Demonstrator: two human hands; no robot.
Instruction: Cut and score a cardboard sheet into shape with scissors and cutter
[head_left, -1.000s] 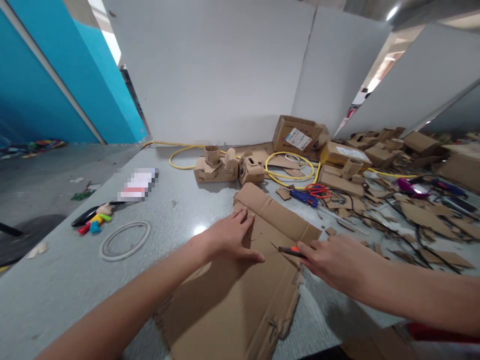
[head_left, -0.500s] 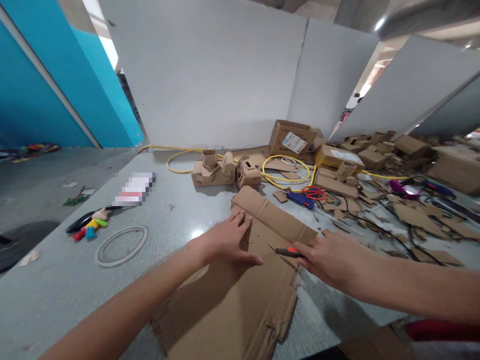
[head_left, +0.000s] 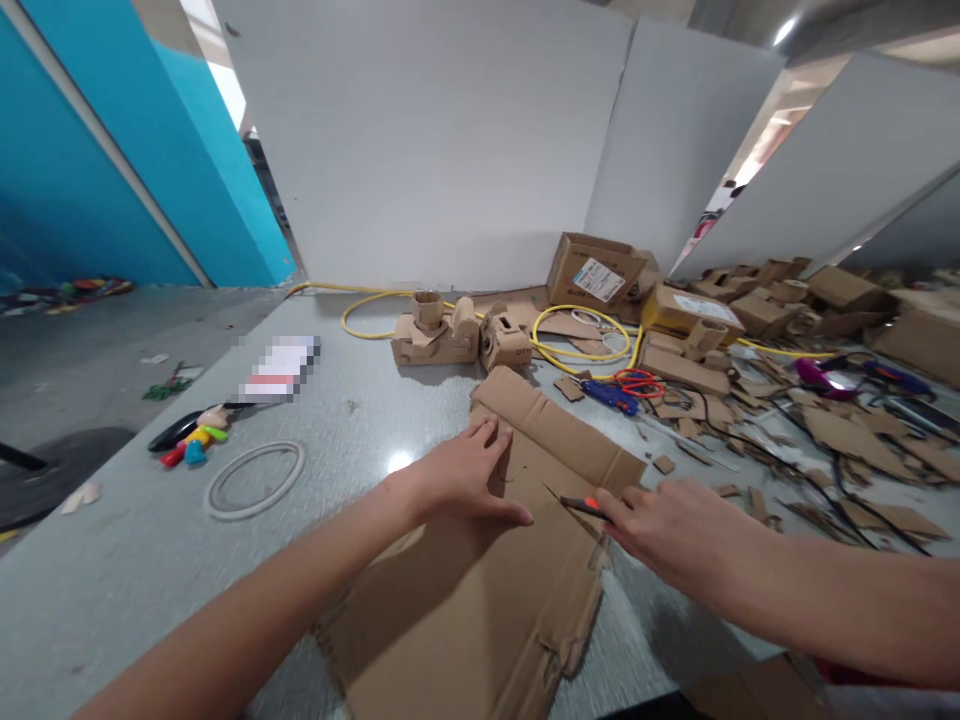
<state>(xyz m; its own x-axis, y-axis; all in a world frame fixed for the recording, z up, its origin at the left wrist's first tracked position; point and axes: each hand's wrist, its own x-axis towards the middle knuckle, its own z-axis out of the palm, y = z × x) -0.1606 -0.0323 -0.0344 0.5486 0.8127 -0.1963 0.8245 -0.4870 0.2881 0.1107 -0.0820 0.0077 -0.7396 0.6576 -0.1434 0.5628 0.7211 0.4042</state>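
pixelated packet (head_left: 279, 368), cardboard sheet (head_left: 465, 610) cropped below

White partition panels (head_left: 450, 150) (blue wall (head_left: 82, 170) left) behind grey table (head_left: 112, 560).

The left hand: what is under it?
The left hand lies flat on the cardboard sheet, which rests on the grey table. The cardboard beneath the palm is hidden.

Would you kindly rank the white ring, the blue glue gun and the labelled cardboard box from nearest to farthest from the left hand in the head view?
1. Blue glue gun, up and right of the left hand.
2. White ring, to its left on the table.
3. Labelled cardboard box, at the far wall.
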